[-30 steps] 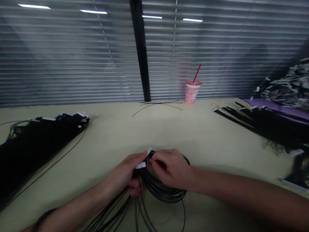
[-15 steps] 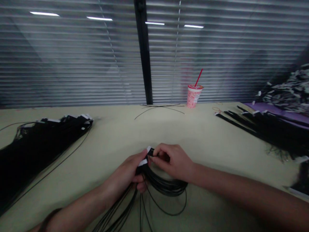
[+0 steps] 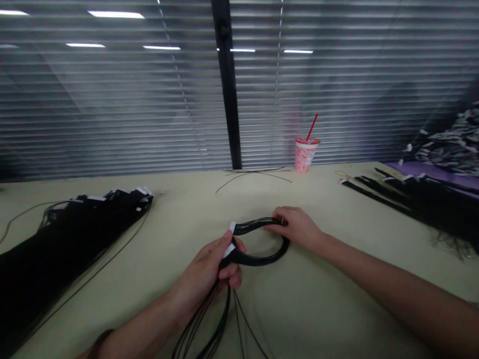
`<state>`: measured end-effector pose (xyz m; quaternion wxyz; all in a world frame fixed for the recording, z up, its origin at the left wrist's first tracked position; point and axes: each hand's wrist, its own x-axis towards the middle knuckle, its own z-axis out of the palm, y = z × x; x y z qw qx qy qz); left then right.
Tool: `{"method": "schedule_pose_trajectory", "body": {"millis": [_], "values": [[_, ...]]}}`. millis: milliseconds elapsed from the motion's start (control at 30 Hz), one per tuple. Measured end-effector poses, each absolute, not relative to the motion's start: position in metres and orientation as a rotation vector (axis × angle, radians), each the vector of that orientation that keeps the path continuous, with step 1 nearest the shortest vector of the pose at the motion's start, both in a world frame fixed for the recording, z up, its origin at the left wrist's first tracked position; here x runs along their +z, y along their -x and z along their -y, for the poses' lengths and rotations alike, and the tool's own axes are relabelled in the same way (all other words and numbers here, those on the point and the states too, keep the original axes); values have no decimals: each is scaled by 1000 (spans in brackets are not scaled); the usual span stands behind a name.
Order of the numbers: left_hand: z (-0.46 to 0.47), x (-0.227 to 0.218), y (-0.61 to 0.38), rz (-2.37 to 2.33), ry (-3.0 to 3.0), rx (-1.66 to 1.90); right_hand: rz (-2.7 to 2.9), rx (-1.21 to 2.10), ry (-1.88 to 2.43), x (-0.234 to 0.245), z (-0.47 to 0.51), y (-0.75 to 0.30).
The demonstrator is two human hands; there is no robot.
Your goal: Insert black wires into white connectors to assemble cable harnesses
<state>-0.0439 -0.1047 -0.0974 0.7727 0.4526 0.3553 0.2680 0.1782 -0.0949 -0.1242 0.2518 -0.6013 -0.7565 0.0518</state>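
Observation:
My left hand (image 3: 209, 271) is closed round a bundle of thin black cables (image 3: 258, 259) where small white tags (image 3: 229, 239) stick out at the cable ends. The bundle bends into a loop on the pale table (image 3: 179, 219). At the far side of the loop, my right hand (image 3: 295, 227) pinches the bundle with curled fingers. The loose cable tails run down from my left hand toward the near edge.
A large heap of black cables with white tags (image 3: 63, 239) lies at the left. More black cable bundles (image 3: 422, 199) and a tagged pile (image 3: 452, 144) sit at the right on a purple sheet. A pink cup with a red straw (image 3: 306, 154) stands by the blinds, near a few stray wires (image 3: 254, 173).
My right hand has moved away from my left hand to the right and farther back, drawing the coiled cables into one tighter, open loop. The view has tilted slightly down.

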Motion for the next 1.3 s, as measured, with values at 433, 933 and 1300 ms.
{"method": "schedule_pose_trajectory", "body": {"millis": [433, 933, 1300], "values": [[108, -107, 48, -807, -926, 691, 2295, 297, 1200, -93, 171, -101], [110, -103, 48, -790, -921, 735, 2159, 437, 1034, -118, 161, -105], [110, -99, 47, -877, -927, 756, 1675, 1226, 986, -115, 159, -100]]}}
